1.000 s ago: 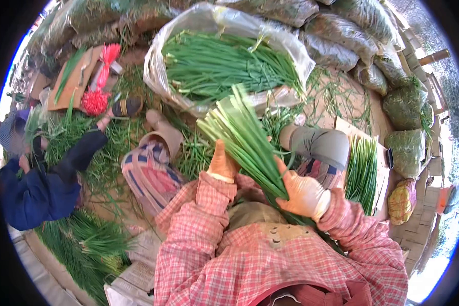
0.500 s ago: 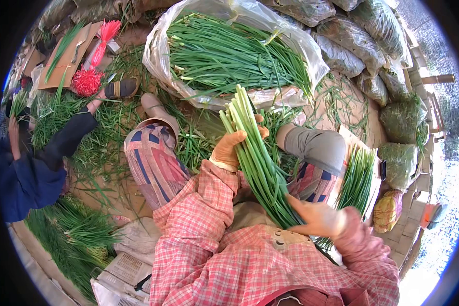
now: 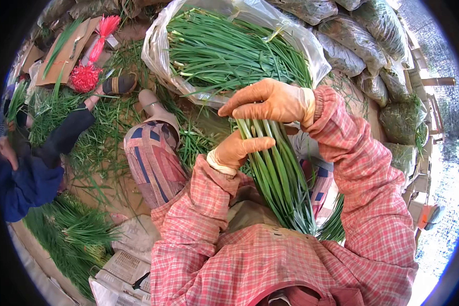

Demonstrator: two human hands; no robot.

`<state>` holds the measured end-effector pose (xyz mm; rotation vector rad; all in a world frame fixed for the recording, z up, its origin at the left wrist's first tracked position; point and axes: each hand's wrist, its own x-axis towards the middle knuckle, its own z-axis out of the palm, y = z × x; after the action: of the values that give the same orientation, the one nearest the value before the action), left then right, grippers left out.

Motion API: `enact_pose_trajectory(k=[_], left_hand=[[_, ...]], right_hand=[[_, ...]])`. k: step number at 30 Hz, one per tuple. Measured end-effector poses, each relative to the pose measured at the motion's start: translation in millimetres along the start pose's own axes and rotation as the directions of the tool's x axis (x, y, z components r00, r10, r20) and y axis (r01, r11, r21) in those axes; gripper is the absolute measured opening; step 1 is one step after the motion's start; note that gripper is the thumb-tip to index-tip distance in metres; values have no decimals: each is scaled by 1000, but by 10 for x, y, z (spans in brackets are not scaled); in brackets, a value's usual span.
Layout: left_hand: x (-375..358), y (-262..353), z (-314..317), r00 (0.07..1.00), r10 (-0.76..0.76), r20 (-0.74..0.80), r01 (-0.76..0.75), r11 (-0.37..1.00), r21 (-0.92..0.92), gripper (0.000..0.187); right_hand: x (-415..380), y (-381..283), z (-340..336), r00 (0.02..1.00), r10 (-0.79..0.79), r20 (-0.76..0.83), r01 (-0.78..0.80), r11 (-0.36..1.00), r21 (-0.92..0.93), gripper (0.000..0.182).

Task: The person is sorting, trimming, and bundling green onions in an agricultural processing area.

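A bunch of garlic chives (image 3: 278, 173) slants across my lap, pale stalk ends up and dark green tips down toward my waist. My left hand (image 3: 242, 149), in an orange-tan glove, is closed around it just below the pale ends, thumb across the front. My right hand (image 3: 273, 104), gloved alike, lies over those ends with its fingers stretched out to the left, past the bunch; its palm is hidden. Just beyond, a clear plastic bag (image 3: 155, 51) holds many more chives (image 3: 229, 51). Another pile of chives (image 3: 334, 222) is partly hidden behind my right arm.
At left, a person in dark blue (image 3: 28, 181) sits with one hand in view. Cut leaves litter the floor. A red bundle of ties (image 3: 86, 76) rests by cardboard (image 3: 69, 51). More chives (image 3: 71, 229) lie lower left. Filled plastic bags (image 3: 354, 35) are stacked at upper right.
My right hand has moved from the leafy lower part of the bunch up to its pale ends. My left hand still grips the bunch, which now sits slightly lower.
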<state>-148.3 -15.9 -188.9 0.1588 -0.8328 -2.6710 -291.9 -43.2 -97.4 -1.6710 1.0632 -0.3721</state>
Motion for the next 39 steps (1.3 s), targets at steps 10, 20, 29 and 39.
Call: enact_pose_trajectory(k=[10,20,29,39], left_hand=[[19,-145,73,999,33,-19,-38,942,-335,49],[-23,-162,47,994,56,-92,-73,979,-192,53],[-25,-107,73,998,60,-22,-63,979,-192,44],[-64,-180,-69,960,67,-273,-142,953,-268,40]], right_hand=[[-428,100,203,762,-266,-591,-44,889,-456,28],[-419,40,242,943,-249,-222,39,743,-668,12],[-148,53,109,930,-133,-344,9,940,-340,15],[167,56,165,991,57,120,-42,991,-124,48]])
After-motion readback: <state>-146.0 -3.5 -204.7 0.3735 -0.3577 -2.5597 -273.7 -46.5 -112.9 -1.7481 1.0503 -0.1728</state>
